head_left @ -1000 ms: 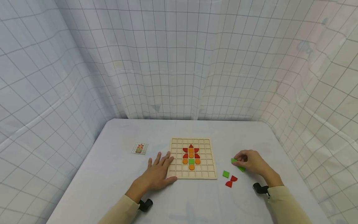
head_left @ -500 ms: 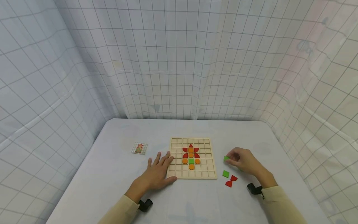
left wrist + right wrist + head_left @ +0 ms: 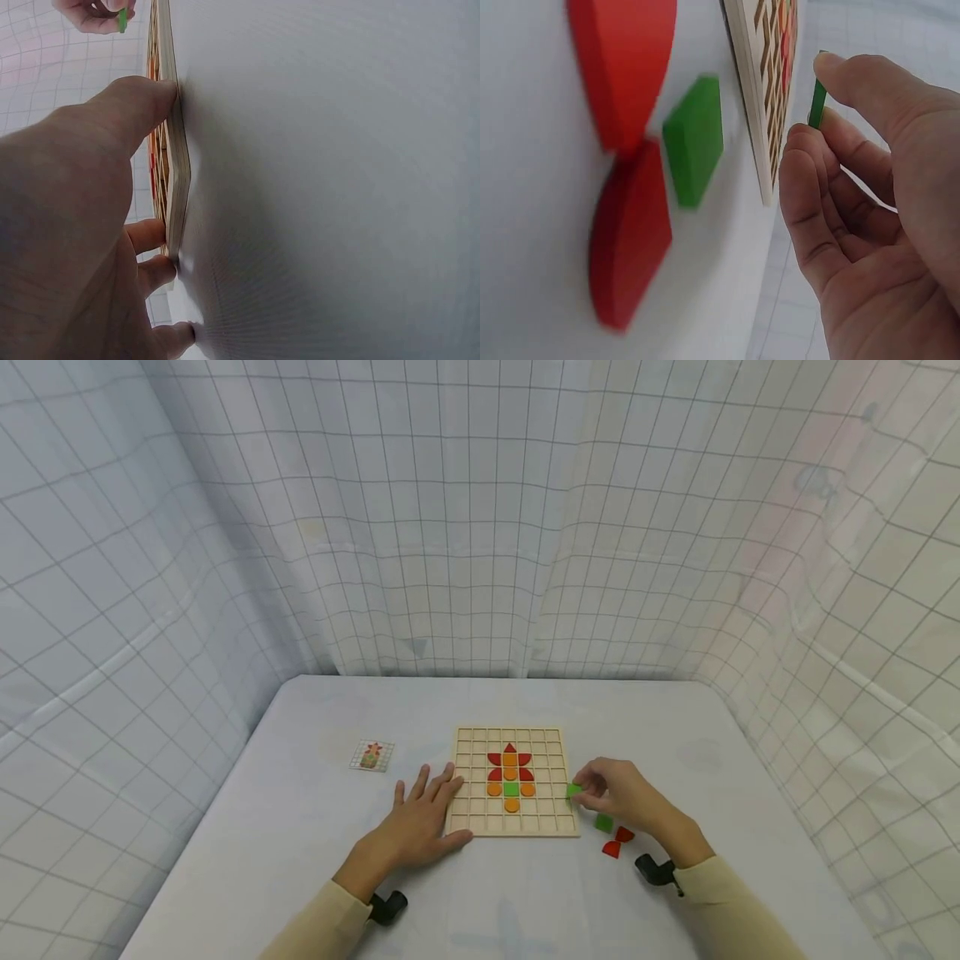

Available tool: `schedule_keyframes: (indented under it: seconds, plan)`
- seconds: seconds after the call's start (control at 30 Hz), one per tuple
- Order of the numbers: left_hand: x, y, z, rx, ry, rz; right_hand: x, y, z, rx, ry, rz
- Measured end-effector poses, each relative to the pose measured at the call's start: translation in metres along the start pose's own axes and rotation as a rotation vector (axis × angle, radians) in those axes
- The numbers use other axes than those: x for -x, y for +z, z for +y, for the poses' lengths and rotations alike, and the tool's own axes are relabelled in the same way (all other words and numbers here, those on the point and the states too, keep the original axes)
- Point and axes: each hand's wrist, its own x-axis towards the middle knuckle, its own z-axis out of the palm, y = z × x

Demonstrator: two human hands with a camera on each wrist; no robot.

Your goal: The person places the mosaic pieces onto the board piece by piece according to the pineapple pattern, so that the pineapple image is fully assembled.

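Note:
In the head view my left hand (image 3: pixel 417 828) lies with fingers spread along the left side of a wooden grid board (image 3: pixel 551 822), thumb at its front edge. Between thumb and fingertips my right hand (image 3: pixel 621 792) pinches a green square tile (image 3: pixel 573 790) over the board's right edge. The right wrist view shows this green tile (image 3: pixel 817 103) edge-on, raised off the table. Set in the board is a figure of red pieces (image 3: pixel 494 760), orange pieces (image 3: pixel 512 806) and a green square (image 3: pixel 511 789).
Right of the board, a loose green square (image 3: pixel 604 822) lies near two red quarter-round pieces (image 3: pixel 617 842). A small pattern card (image 3: pixel 372 755) lies to the left. Gridded white curtains (image 3: pixel 480 568) enclose the white table (image 3: pixel 450 902) behind and at both sides.
My right hand has carried the green tile leftward from the table's right part to the board's edge. My left hand stays in place against the board.

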Motion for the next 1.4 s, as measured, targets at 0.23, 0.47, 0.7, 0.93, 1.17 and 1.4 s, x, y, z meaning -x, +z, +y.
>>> schedule_keyframes:
  seconds: [0.23, 0.47, 0.7, 0.93, 1.17, 1.4]
  plan:
    - [-0.001, 0.0, -0.002, -0.002, 0.0, -0.002, -0.013, 0.019, -0.014, -0.017, -0.096, -0.033]
    - [-0.001, 0.001, -0.001, 0.001, 0.002, -0.003, -0.021, 0.033, -0.027, 0.0, -0.179, -0.029]
    - [-0.001, 0.001, 0.0, -0.003, -0.004, -0.011, -0.023, 0.043, -0.035, 0.031, -0.17, -0.003]
    - [-0.002, 0.002, 0.0, -0.01, -0.007, -0.011, -0.023, 0.048, -0.041, 0.029, -0.138, 0.005]
    - [-0.001, 0.002, 0.0, -0.008, -0.005, -0.008, -0.026, 0.055, -0.046, 0.045, -0.114, 0.039]
    - [-0.001, 0.003, -0.001, -0.006, 0.0, -0.007, -0.028, 0.059, -0.056, 0.056, -0.044, 0.035]
